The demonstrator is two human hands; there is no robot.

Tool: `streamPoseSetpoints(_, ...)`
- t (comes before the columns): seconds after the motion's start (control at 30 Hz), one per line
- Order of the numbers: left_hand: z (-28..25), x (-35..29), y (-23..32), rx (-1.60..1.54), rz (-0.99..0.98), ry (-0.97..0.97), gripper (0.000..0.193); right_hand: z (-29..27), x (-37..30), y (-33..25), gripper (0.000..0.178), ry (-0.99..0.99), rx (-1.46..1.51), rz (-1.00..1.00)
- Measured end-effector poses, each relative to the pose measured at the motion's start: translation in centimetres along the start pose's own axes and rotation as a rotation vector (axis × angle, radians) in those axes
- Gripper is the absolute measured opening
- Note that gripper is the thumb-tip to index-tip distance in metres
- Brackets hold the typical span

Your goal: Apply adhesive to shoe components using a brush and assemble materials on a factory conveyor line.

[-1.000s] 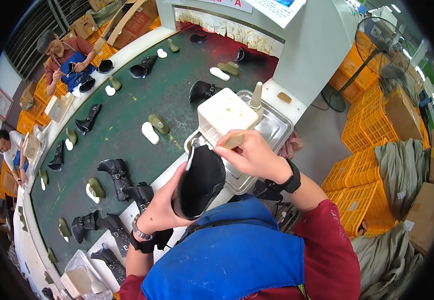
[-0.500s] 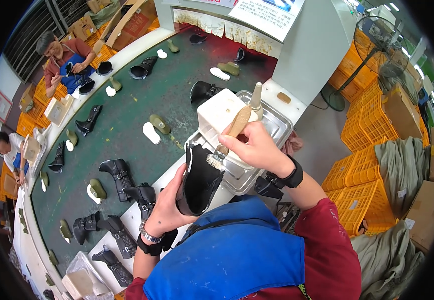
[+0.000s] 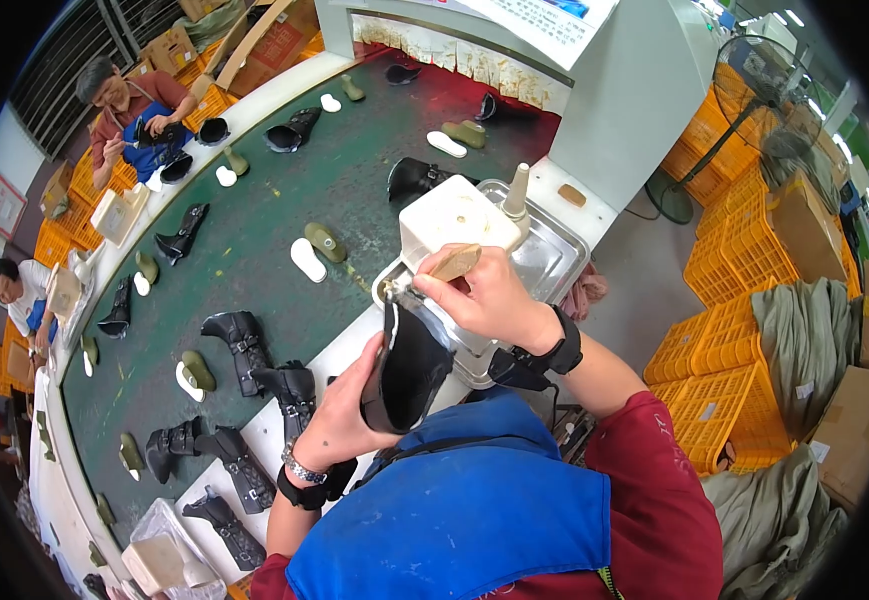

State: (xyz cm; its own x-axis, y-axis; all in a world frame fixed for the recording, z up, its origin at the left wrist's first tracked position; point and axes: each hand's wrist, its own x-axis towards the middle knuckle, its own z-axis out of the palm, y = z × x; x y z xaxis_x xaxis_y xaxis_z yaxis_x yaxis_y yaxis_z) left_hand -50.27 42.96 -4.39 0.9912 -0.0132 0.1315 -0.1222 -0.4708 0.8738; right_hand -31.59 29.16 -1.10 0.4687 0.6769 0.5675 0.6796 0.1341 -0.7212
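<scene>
My left hand [image 3: 342, 412] is wrapped round a black boot upper [image 3: 412, 375], its open end facing up and pale stuff along its rim. In my right hand [image 3: 489, 298] is a brush with a wooden handle [image 3: 457, 263]. The brush's bristles [image 3: 394, 288] touch the far left corner of the boot's rim; my fingers partly cover the brush. Just beyond the right hand stands a white plastic container [image 3: 459, 220] with a cone-shaped spout [image 3: 517, 190], set in a metal tray [image 3: 566, 265].
A curved green conveyor [image 3: 254, 230] carries black boots [image 3: 236, 345], green lasts [image 3: 324, 242] and white insoles [image 3: 306, 262]. More boots [image 3: 222, 530] lie on the white ledge at left. Across the belt sit two co-workers [image 3: 144, 115]. Orange crates [image 3: 719, 410] and a fan [image 3: 766, 95] stand at right.
My right hand has moved the brush left and away from me, from inside the boot opening's right side to its far left corner. The left hand keeps its hold, the boot shifting slightly.
</scene>
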Motion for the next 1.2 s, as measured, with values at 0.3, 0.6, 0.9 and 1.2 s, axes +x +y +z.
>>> streamPoseSetpoints(0.3,1.6,0.4,-1.8,0.684,0.091,0.451,0.092,0.6,-0.9,1.4,0.016,-0.031,0.107,0.252)
streamPoseSetpoints(0.6,1.6,0.3,-2.3,0.771,0.124,0.533,0.092,2.7,-2.7,2.0,0.017,-0.026,0.178,0.403)
streamPoseSetpoints(0.9,1.8,-0.3,-2.6,0.654,0.076,0.486,0.088,3.9,-2.0,2.4,0.013,0.134,-0.025,0.161)
streamPoseSetpoints(1.2,1.6,-0.2,-3.5,0.768,0.030,0.520,0.093,4.1,-3.3,0.8,0.015,0.145,0.172,0.261)
